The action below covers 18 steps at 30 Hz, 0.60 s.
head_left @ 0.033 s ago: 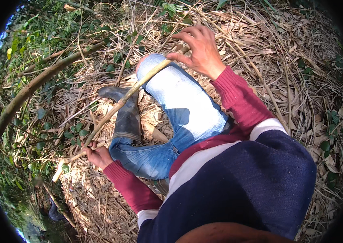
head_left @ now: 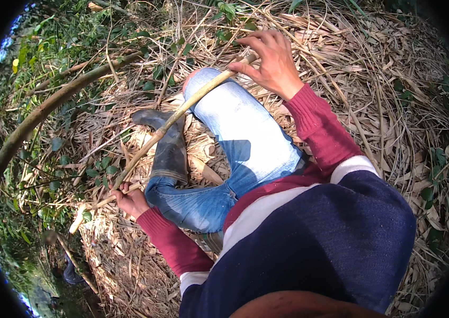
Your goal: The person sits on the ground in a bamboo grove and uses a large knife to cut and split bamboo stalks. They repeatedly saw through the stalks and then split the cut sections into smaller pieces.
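A long pale bamboo pole (head_left: 155,139) slants across my bent knee, from the lower left up to the right. Near its lower end my left hand (head_left: 131,203) is closed around it, and a thinner light stick (head_left: 107,201) crosses there at the same hand. I cannot tell how the two are joined. At the pole's upper end is my right hand (head_left: 273,66). Its thumb lies along the pole and the palm curves loosely about the tip, while the index finger is raised away from it.
Dry leaves and stalks (head_left: 330,58) cover the ground. A thick curved branch (head_left: 39,114) arches along the left, beside green plants. My rubber boot (head_left: 169,153) and jeans (head_left: 235,124) lie beneath the pole. Another stick (head_left: 76,262) leans at the lower left.
My right hand and the pole's upper end have shifted slightly up and to the right. The whole view has moved a little too; my left hand keeps its hold.
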Available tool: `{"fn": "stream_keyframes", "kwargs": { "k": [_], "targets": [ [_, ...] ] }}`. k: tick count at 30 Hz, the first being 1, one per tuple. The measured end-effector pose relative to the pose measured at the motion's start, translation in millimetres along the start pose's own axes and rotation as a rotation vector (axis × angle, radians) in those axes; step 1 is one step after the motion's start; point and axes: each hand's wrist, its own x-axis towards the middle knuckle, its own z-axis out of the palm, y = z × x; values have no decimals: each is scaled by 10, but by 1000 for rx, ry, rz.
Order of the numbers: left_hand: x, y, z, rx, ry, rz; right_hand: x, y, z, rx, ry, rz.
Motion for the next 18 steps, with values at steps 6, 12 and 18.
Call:
{"fn": "stream_keyframes", "kwargs": {
  "k": [6,12,18],
  "targets": [
    [63,140,-147,-76,14,40,-90,239,162,851,-337,532],
    [-27,240,-17,-66,-70,68,-130,148,185,1243,-275,829],
    [-187,255,215,-42,-4,128,-198,124,220,1394,-225,858]
  ]
}}
